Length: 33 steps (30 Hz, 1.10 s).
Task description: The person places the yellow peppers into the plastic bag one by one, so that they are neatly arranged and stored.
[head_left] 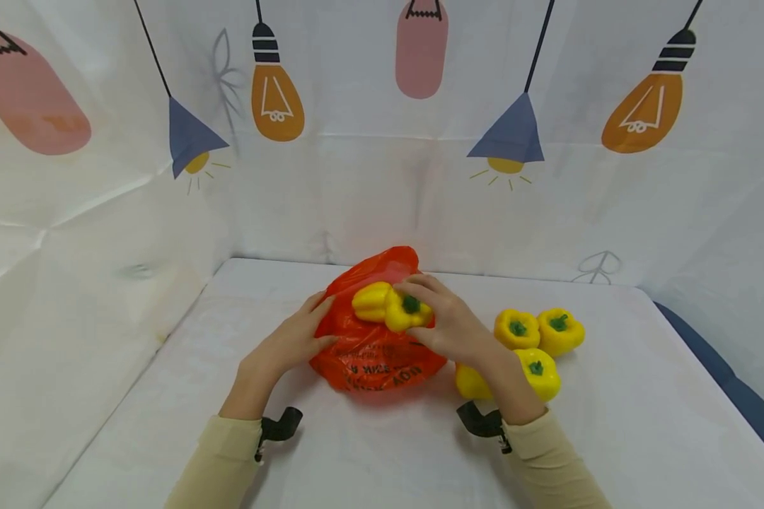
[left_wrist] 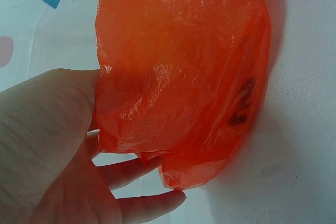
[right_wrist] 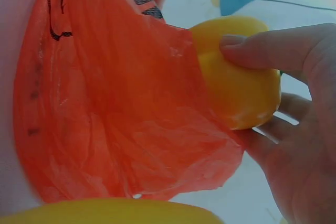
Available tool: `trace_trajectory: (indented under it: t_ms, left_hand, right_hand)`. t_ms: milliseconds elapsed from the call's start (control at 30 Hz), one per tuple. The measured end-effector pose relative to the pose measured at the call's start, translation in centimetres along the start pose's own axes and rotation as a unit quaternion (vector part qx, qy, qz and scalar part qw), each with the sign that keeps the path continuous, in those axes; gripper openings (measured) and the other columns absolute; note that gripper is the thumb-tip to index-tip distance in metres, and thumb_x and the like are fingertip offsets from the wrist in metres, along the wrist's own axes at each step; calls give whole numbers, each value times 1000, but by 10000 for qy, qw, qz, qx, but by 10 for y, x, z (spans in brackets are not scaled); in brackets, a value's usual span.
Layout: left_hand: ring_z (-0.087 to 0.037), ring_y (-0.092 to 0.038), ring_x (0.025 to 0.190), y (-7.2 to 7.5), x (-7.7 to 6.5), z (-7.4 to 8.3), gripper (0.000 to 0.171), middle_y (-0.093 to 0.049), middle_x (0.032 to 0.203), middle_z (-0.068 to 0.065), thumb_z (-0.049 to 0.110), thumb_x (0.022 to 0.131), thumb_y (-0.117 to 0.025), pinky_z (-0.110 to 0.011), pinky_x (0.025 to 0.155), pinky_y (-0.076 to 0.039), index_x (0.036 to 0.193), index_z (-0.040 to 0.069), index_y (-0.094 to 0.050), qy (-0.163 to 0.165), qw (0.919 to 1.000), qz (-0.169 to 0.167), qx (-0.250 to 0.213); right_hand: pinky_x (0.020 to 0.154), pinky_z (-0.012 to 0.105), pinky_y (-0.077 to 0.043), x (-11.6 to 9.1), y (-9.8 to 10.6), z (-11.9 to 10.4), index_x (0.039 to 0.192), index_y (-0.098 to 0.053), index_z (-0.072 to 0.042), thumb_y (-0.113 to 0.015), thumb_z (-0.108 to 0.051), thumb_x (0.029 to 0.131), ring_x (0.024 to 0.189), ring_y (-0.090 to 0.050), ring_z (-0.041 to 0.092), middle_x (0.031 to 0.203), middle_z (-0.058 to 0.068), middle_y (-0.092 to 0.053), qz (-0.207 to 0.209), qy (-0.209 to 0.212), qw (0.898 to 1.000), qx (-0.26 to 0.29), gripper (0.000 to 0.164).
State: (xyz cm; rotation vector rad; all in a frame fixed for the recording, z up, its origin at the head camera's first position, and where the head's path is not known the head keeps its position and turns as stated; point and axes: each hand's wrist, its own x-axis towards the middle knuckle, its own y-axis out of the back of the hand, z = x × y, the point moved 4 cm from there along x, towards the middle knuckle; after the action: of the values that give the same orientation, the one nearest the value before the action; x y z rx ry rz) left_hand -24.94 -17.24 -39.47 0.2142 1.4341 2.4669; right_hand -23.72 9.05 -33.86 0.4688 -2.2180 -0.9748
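A red plastic bag (head_left: 363,353) with black print stands on the white table, its mouth open at the top. My left hand (head_left: 296,336) grips the bag's left side, its fingers spread along the edge in the left wrist view. At the mouth, my right hand (head_left: 446,318) holds a yellow bell pepper (head_left: 397,314) with a green stem. In the right wrist view the thumb presses on this pepper (right_wrist: 236,87), and the bag's rim covers part of it. Another yellow pepper (head_left: 369,302) lies beside it in the bag's opening.
Several more yellow bell peppers (head_left: 537,375) sit on the table (head_left: 637,424) to the right, partly behind my right forearm. A white sheet printed with lamps and bulbs hangs behind the table. A dark blue shape (head_left: 707,353) shows past the right edge.
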Motion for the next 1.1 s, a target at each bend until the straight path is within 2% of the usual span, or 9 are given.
trace_trajectory:
  t_ms: [200,433,667,800,933,1100]
  left_hand:
    - [-39,-31,148,0,0,0,79,-15,167,-11,32,96,-65,-60,117,-32,159,12,-21,-17,10000,20,13]
    - [-36,-29,150,-1,0,-1,80,-15,167,-8,34,96,-64,-58,119,-31,159,13,-21,-26,10000,-19,-54]
    - [-35,-29,150,-2,-1,-1,79,-14,167,-7,33,96,-65,-58,118,-32,160,14,-21,29,10000,-20,-92]
    - [-35,-30,149,-3,0,0,80,-14,168,-6,35,96,-65,-58,118,-33,160,15,-22,16,10000,-49,-68]
    - [-34,-32,149,-4,2,0,80,-15,167,-6,35,95,-65,-56,118,-33,159,14,-22,-68,10000,2,15]
    - [-33,-33,148,-3,2,-1,79,-15,167,-6,35,95,-65,-55,119,-33,159,13,-23,-151,9998,48,94]
  right_hand:
    - [104,43,-52,3,-6,3,141,-54,-20,-76,-4,83,135,-48,24,146,2,-47,58,-2,9999,-106,64]
    - [103,42,-53,11,-7,6,140,-55,-18,-77,-5,82,126,-53,22,143,1,-49,69,-117,9998,-127,63]
    - [98,40,-55,20,-13,5,140,-55,-18,-73,-4,84,120,-54,20,140,-1,-49,-69,-27,9990,-440,61]
    - [101,39,-54,23,-18,6,139,-56,-17,-71,-3,83,120,-54,19,139,0,-50,-137,70,9972,-737,60]
    - [102,39,-53,26,-21,11,140,-55,-16,-71,-3,83,121,-54,18,139,0,-50,-184,-57,9956,-913,61]
    - [102,43,-53,26,-18,20,141,-54,-18,-72,-4,83,122,-54,22,140,-1,-49,-290,-479,9954,-773,62]
